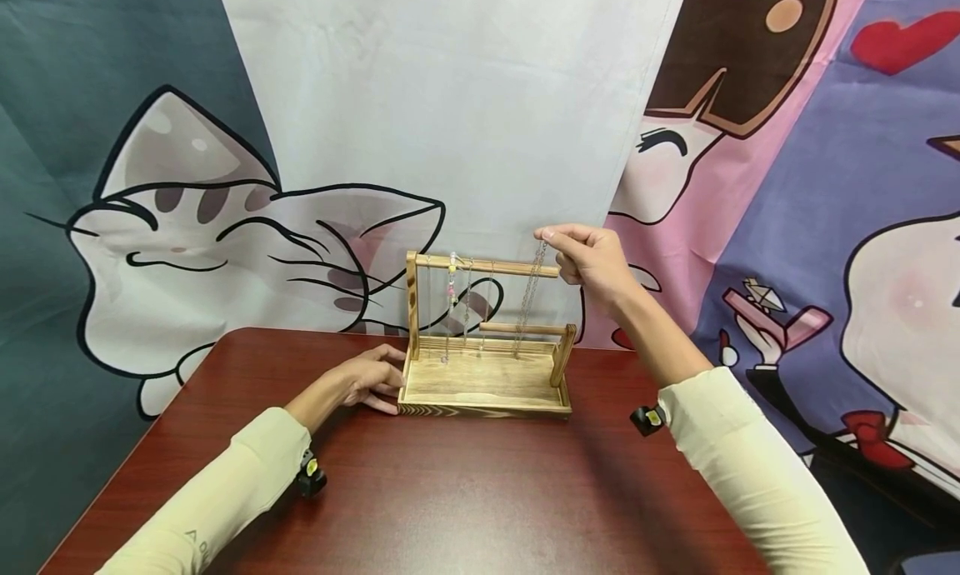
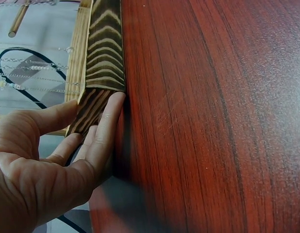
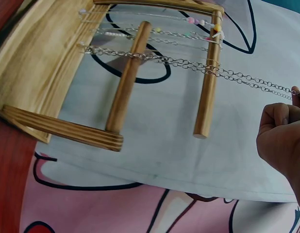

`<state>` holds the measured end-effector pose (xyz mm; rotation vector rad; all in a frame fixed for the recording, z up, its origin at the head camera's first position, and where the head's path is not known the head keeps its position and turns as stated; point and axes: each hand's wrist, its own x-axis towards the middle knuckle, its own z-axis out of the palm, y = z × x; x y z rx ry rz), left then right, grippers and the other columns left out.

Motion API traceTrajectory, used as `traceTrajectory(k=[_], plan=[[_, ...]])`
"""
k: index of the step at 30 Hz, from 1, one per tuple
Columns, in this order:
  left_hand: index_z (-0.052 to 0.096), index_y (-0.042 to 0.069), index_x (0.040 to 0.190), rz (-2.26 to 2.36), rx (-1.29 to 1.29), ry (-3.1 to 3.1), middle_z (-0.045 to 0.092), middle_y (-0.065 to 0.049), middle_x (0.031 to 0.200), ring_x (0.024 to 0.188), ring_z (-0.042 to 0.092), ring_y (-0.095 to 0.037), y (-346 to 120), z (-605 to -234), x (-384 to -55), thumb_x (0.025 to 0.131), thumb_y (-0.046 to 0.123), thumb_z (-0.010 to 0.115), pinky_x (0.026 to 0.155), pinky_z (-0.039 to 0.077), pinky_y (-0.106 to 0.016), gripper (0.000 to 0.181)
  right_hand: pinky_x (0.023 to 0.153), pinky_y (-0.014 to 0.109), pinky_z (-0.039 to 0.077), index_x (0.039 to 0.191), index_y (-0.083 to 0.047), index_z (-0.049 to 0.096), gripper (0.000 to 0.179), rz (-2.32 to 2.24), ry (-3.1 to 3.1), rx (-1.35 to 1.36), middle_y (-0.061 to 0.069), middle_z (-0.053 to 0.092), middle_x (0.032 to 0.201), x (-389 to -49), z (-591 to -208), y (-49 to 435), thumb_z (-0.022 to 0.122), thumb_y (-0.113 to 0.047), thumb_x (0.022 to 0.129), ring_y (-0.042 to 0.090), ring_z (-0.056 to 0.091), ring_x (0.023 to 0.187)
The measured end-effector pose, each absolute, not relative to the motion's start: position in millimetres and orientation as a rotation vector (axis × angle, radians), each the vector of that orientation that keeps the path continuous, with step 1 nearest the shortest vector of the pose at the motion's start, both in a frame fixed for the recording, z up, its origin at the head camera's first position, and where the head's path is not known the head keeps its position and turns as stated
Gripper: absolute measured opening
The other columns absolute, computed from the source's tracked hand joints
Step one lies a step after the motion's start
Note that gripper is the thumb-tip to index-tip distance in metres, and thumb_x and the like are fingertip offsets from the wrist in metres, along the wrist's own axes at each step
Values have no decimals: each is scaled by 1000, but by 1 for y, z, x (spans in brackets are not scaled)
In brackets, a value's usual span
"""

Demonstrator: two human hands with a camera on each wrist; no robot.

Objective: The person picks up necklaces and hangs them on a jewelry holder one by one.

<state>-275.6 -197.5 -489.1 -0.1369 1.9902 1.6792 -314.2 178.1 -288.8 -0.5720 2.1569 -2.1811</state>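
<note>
A wooden jewelry stand [image 1: 480, 410], with a shallow tray and two horizontal bars, sits on the table. My left hand [image 1: 369, 378] holds the tray's left end; in the left wrist view its thumb is at the upper rim and its fingers lie along the end panel. Between thumb and fingertips my right hand [image 1: 588, 258] pinches a silver chain necklace [image 1: 531, 287], above and beyond the free end of the upper bar [image 1: 510, 268]. The doubled chain runs down past both bars toward the tray, crossing them in the right wrist view [image 3: 174, 61].
Several thin necklaces hang from the upper bar, among them a beaded necklace [image 1: 452, 287] with colored beads. The lower bar [image 1: 517, 328] joins a short right post [image 1: 562, 356]. A printed cloth [image 1: 450, 117] hangs behind the reddish-brown table [image 1: 480, 492].
</note>
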Motion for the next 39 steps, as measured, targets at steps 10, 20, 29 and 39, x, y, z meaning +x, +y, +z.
traceTrajectory(k=[10, 20, 29, 39], plan=[[33, 3, 162, 1676, -133, 1987, 67, -29, 135, 112, 76, -32, -198, -488, -277, 100, -7, 62, 87, 75, -55, 69, 56, 31, 8, 101, -20, 88, 29, -2314, 2090, -624, -9, 38, 55, -318, -269, 182, 65, -8, 113, 14, 16, 58], [35, 4, 160, 1678, -133, 1995, 66, -29, 136, 111, 75, -32, -197, -488, -277, 99, -7, 62, 86, 75, -53, 68, 58, 31, 6, 101, -17, 88, 29, -2438, 2021, -631, -10, 40, 57, -320, -252, 192, 64, -7, 114, 17, 12, 60], [36, 4, 161, 1686, -133, 1999, 66, -29, 133, 109, 76, -31, -198, -488, -278, 98, -7, 63, 86, 75, -54, 69, 60, 31, 6, 102, -14, 87, 25, -2506, 1998, -607, -10, 41, 59, -324, -242, 200, 66, -8, 113, 14, 14, 59], [35, 3, 161, 1685, -137, 1992, 65, -30, 136, 110, 75, -32, -197, -489, -275, 98, -7, 63, 85, 75, -53, 69, 62, 32, 7, 104, -12, 87, 20, -2531, 1991, -584, -8, 44, 65, -327, -237, 205, 69, -10, 112, 11, 18, 56]])
